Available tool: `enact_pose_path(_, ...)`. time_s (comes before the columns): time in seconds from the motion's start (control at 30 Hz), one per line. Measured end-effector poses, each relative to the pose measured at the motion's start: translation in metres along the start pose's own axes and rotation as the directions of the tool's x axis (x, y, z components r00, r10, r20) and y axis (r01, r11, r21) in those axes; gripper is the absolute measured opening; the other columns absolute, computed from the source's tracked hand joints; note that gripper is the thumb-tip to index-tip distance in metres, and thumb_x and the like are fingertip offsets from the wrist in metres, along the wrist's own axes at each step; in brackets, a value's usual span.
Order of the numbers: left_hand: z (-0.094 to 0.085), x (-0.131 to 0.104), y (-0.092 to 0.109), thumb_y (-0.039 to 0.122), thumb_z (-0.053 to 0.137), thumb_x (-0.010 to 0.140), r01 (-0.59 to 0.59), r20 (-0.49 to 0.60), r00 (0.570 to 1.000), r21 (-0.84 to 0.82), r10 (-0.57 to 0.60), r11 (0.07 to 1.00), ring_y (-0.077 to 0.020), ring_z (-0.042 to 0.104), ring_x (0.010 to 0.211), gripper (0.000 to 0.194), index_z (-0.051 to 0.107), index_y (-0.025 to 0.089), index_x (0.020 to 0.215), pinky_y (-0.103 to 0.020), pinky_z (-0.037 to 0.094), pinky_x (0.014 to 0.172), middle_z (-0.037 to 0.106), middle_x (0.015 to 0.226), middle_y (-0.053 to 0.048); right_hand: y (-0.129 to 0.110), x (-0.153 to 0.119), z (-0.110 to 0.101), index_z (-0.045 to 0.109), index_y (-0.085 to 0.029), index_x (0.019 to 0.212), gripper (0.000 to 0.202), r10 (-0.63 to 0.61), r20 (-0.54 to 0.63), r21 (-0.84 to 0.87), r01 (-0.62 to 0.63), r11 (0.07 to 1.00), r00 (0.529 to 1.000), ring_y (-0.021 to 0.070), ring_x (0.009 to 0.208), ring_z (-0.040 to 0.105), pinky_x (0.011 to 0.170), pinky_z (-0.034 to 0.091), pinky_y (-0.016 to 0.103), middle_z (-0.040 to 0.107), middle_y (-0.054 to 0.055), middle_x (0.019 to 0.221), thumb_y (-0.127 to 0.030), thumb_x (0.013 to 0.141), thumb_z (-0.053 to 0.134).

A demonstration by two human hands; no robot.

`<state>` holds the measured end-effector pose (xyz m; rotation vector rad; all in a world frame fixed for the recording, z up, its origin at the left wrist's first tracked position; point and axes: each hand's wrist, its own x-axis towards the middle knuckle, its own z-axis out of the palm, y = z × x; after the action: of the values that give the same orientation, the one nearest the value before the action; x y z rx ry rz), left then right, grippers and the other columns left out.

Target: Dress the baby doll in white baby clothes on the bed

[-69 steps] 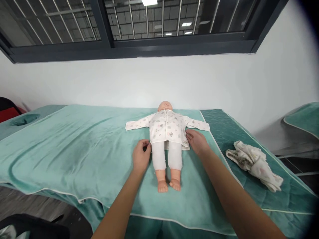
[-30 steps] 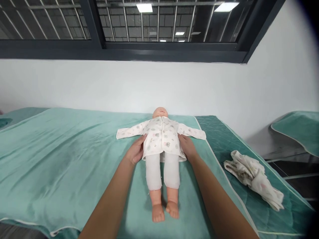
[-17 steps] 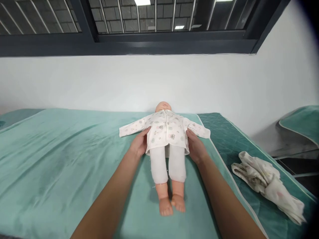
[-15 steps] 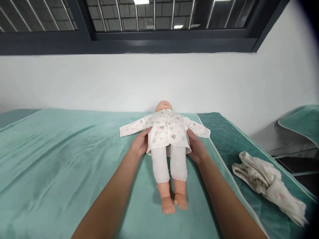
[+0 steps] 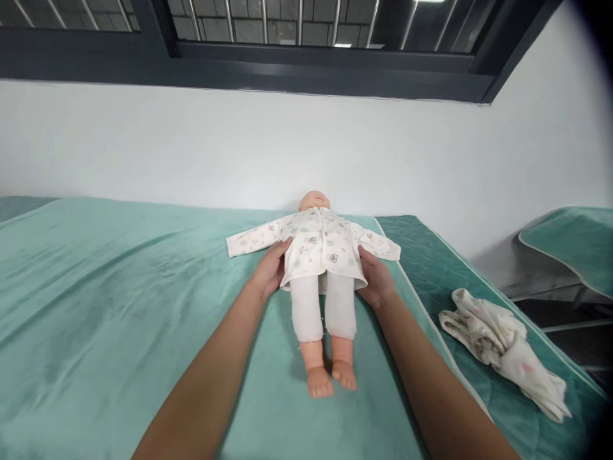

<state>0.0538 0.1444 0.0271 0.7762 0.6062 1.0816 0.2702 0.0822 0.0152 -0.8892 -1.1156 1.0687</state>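
A baby doll [image 5: 315, 200] lies on its back with its feet toward me. It wears a white printed baby shirt [image 5: 322, 243] with the front closed and both sleeves spread out sideways. White cloth legs [image 5: 306, 310] and bare feet show below the hem. My left hand [image 5: 272, 267] grips the doll's side at the waist, thumb on top of the shirt. On the opposite side my right hand [image 5: 377, 278] holds it the same way, thumb on the shirt's edge. The other fingers of both hands are mostly hidden beneath the doll and shirt.
The doll rests on a light green sheet [image 5: 143, 306]. To the right, a crumpled white printed cloth [image 5: 507, 351] lies on a darker green quilted pad [image 5: 407, 236]. Behind are a white wall [image 5: 191, 147] and a dark window frame [image 5: 311, 73] with bars.
The view has shifted and tilted slightly. Both hands stay at the doll's sides, and the doll lies as before.
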Motion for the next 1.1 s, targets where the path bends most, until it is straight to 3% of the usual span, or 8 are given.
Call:
enact_pose_path(0.13,-0.001,-0.005,0.0,0.03,0.074,0.08,-0.039,0.0,0.999,0.039,0.039,0.998,-0.0256,0.069,0.103,0.04,0.068,0.011,0.115,-0.037,0.054,0.094,0.073,0.114,-0.013,0.0,0.003,-0.01,0.063,-0.019,0.112,0.039,0.235,-0.04,0.352,-0.206,0.913,0.971,0.0275,0.125,0.056,0.107,0.045,0.049,0.068,0.012,0.119,-0.044,0.096,0.038)
enact_pose_path(0.23,-0.003,-0.012,0.003,0.029,0.076,0.078,-0.044,-0.014,0.999,0.068,0.045,0.997,-0.0242,0.069,0.098,0.043,0.068,0.012,0.116,-0.034,0.055,0.088,0.073,0.113,-0.012,0.001,0.006,-0.02,0.057,-0.018,0.114,0.029,0.284,-0.232,0.592,-0.097,0.8,0.93,0.0191,0.128,0.054,0.11,0.044,0.04,0.06,0.011,0.13,-0.034,0.093,0.046)
enact_pose_path(0.3,-0.004,-0.018,0.006,0.03,0.077,0.077,-0.04,-0.02,0.999,0.103,0.042,0.994,-0.0227,0.07,0.094,0.043,0.068,0.013,0.115,-0.033,0.056,0.083,0.073,0.11,-0.012,0.001,0.008,-0.028,0.055,-0.018,0.114,0.027,0.29,-0.337,0.652,0.0,0.758,0.896,0.016,0.131,0.05,0.112,0.042,0.038,0.054,0.011,0.136,-0.03,0.091,0.05)
enact_pose_path(0.43,-0.006,-0.026,0.011,0.037,0.075,0.078,-0.024,-0.045,0.998,0.211,0.034,0.977,-0.0208,0.069,0.085,0.041,0.068,0.014,0.112,-0.031,0.057,0.072,0.073,0.108,-0.012,0.003,0.008,-0.039,0.054,-0.02,0.111,0.024,0.236,-0.405,0.665,0.108,0.739,0.884,0.0158,0.136,0.045,0.112,0.04,0.044,0.049,0.008,0.141,-0.029,0.089,0.053)
enact_pose_path(0.67,-0.015,-0.024,0.015,0.039,0.071,0.077,-0.013,-0.287,0.95,0.366,0.126,0.931,-0.0144,0.064,0.059,0.031,0.063,0.015,0.094,-0.026,0.05,0.05,0.069,0.09,-0.008,0.002,0.006,-0.049,0.053,-0.023,0.113,0.029,0.275,-0.498,0.656,0.149,0.74,0.823,0.0151,0.13,0.05,0.108,0.044,0.046,0.048,0.007,0.139,-0.022,0.084,0.051)
enact_pose_path(0.8,-0.02,-0.022,0.017,0.026,0.067,0.079,-0.068,-0.419,0.882,0.339,0.215,0.938,-0.0157,0.068,0.061,0.026,0.052,0.018,0.099,-0.034,0.058,0.064,0.066,0.092,-0.006,0.0,0.006,-0.059,0.051,-0.025,0.114,0.031,0.257,-0.557,0.637,0.208,0.742,0.789,0.0131,0.122,0.055,0.103,0.048,0.043,0.051,0.006,0.134,-0.022,0.083,0.051)
enact_pose_path(0.97,-0.022,-0.021,0.019,0.015,0.066,0.077,-0.184,-0.459,0.852,0.192,0.254,0.964,-0.0175,0.071,0.078,0.036,0.048,0.021,0.109,-0.038,0.058,0.083,0.065,0.09,-0.003,0.001,0.005,-0.063,0.052,-0.023,0.109,0.03,0.304,-0.57,0.616,0.153,0.772,0.763,0.0127,0.111,0.061,0.096,0.054,0.037,0.053,0.006,0.129,-0.017,0.079,0.049)
enact_pose_path(1.1,-0.026,-0.018,0.019,0.007,0.062,0.074,-0.297,-0.535,0.8,0.042,0.273,0.954,-0.0157,0.068,0.085,0.034,0.05,0.021,0.102,-0.036,0.055,0.091,0.063,0.086,-0.002,0.002,0.004,-0.065,0.051,-0.021,0.102,0.027,0.3,-0.675,0.533,0.164,0.83,0.674,0.0115,0.105,0.062,0.094,0.055,0.032,0.054,0.007,0.123,-0.014,0.075,0.05)
